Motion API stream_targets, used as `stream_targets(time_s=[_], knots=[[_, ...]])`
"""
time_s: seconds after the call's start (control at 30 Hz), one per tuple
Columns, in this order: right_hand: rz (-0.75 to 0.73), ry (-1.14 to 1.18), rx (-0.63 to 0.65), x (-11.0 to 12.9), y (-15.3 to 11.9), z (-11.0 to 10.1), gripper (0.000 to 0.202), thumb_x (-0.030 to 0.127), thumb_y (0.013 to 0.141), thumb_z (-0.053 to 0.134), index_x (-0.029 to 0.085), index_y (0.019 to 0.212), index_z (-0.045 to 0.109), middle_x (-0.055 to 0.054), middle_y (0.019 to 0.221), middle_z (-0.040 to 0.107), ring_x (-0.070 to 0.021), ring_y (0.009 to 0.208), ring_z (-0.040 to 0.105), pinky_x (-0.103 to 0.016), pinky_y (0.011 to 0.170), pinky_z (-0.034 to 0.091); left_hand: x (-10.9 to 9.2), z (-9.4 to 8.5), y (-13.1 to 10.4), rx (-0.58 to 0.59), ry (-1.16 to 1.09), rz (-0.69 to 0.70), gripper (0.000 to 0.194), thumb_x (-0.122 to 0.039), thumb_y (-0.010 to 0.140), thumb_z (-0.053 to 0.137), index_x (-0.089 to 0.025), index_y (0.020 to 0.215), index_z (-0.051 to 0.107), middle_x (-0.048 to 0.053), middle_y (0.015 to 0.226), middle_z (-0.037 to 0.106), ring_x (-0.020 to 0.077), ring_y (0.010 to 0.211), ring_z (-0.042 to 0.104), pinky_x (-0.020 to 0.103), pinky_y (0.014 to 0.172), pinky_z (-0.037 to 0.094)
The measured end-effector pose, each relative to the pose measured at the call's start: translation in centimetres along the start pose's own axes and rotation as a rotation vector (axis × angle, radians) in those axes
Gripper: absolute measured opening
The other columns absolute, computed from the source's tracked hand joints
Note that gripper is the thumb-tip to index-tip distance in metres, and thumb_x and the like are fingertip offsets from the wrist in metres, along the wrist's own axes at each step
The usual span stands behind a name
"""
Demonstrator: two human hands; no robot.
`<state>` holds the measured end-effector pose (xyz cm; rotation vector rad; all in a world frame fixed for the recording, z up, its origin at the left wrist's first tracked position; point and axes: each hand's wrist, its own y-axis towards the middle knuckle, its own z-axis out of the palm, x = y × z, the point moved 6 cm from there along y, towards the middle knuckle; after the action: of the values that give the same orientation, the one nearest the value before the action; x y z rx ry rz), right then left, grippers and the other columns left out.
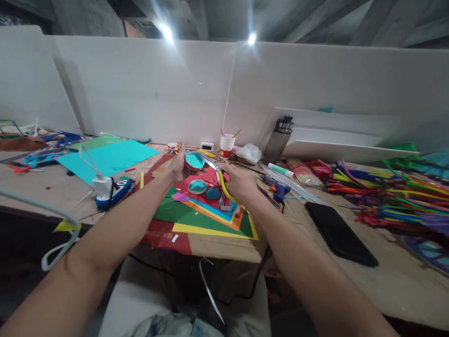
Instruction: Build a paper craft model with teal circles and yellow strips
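My left hand (178,167) is closed on the edge of a round piece with a teal face and red rim (194,161), held above the table. In my right hand (239,183) is a pair of scissors with yellow handles (222,183). Its metal blades reach left to the edge of the round piece; whether they touch it I cannot tell. Just below lie a second round piece with a teal middle and pale rim (197,186) and a dark teal disc (213,193). Under them are stacked coloured sheets, including a green sheet (175,213). Purple paper scraps (180,197) lie beside them.
A teal sheet (108,157) and a blue power strip (114,194) lie on the left. Paper cups (227,146) and a grey bottle (278,140) stand at the back. On the right are a glue gun (279,191), a black phone (340,233) and pipe cleaners (379,187).
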<state>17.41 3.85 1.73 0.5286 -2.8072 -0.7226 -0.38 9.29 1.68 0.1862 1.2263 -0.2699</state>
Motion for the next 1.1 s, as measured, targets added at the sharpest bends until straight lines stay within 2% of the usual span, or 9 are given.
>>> stream_targets(time_s=[0.13, 0.23, 0.43, 0.63, 0.8, 0.9, 1.1], knots=[[0.042, -0.002, 0.011, -0.2, 0.0, 0.1, 0.044, 0.027, 0.085, 0.052, 0.028, 0.129, 0.058, -0.007, 0.11, 0.072, -0.0253, 0.095, 0.066, -0.031, 0.075, 0.046, -0.2, 0.2, 0.0, -0.063, -0.066, 0.057, 0.071, -0.065, 0.093, 0.019, -0.011, 0.093, 0.065, 0.011, 0.062, 0.07, 0.0183, 0.054, 0.067, 0.024, 0.046, 0.048], [0.046, 0.007, -0.001, -0.3, 0.0, 0.1, 0.044, 0.026, 0.085, 0.052, 0.028, 0.128, 0.058, -0.007, 0.113, 0.07, -0.0255, 0.098, 0.065, -0.031, 0.077, 0.046, -0.2, 0.3, 0.0, -0.083, -0.062, 0.079, 0.064, -0.059, 0.096, 0.023, -0.012, 0.091, 0.065, 0.009, 0.06, 0.069, 0.0165, 0.05, 0.065, 0.023, 0.044, 0.045], [0.032, 0.026, 0.007, -0.3, -0.1, 0.1, 0.047, 0.023, 0.084, 0.051, 0.026, 0.13, 0.056, -0.009, 0.121, 0.065, -0.0263, 0.102, 0.063, -0.032, 0.078, 0.048, 0.3, 0.9, -0.3, 0.006, 0.03, 0.003, 0.066, -0.06, 0.095, 0.02, -0.012, 0.089, 0.065, 0.011, 0.062, 0.069, 0.0162, 0.044, 0.06, 0.024, 0.041, 0.041], [-0.013, 0.04, 0.002, 0.0, 0.0, 0.1, 0.048, 0.023, 0.085, 0.052, 0.028, 0.132, 0.055, -0.008, 0.121, 0.067, -0.0249, 0.104, 0.063, -0.031, 0.082, 0.047, -0.2, 0.9, -0.4, 0.065, 0.036, 0.019, 0.067, -0.06, 0.095, 0.018, -0.011, 0.087, 0.063, 0.013, 0.064, 0.069, 0.0158, 0.044, 0.059, 0.023, 0.037, 0.036], [-0.03, 0.021, -0.018, 0.1, 0.0, 0.0, 0.047, 0.025, 0.085, 0.052, 0.028, 0.132, 0.056, -0.007, 0.117, 0.069, -0.0252, 0.098, 0.065, -0.031, 0.078, 0.046, -0.4, -0.1, 0.0, 0.069, 0.054, -0.014, 0.076, -0.072, 0.089, 0.014, -0.013, 0.079, 0.062, 0.014, 0.061, 0.067, 0.0156, 0.043, 0.059, 0.021, 0.032, 0.03], [-0.025, 0.013, -0.008, 0.0, -0.1, 0.0, 0.045, 0.027, 0.086, 0.052, 0.027, 0.13, 0.057, -0.007, 0.11, 0.072, -0.0254, 0.092, 0.067, -0.031, 0.075, 0.046, -0.5, -0.4, 0.1, 0.066, 0.038, -0.012, 0.078, -0.077, 0.085, 0.018, -0.013, 0.078, 0.061, 0.012, 0.061, 0.067, 0.0145, 0.043, 0.058, 0.02, 0.032, 0.029], [-0.011, 0.067, -0.032, -0.1, 0.1, -0.1, 0.045, 0.02, 0.083, 0.052, 0.027, 0.127, 0.06, -0.007, 0.117, 0.07, -0.0243, 0.101, 0.065, -0.03, 0.08, 0.046, -0.6, 0.0, -0.1, 0.046, 0.04, 0.022, 0.068, -0.071, 0.089, 0.026, -0.013, 0.081, 0.061, 0.011, 0.065, 0.068, 0.0114, 0.042, 0.055, 0.018, 0.031, 0.027]])
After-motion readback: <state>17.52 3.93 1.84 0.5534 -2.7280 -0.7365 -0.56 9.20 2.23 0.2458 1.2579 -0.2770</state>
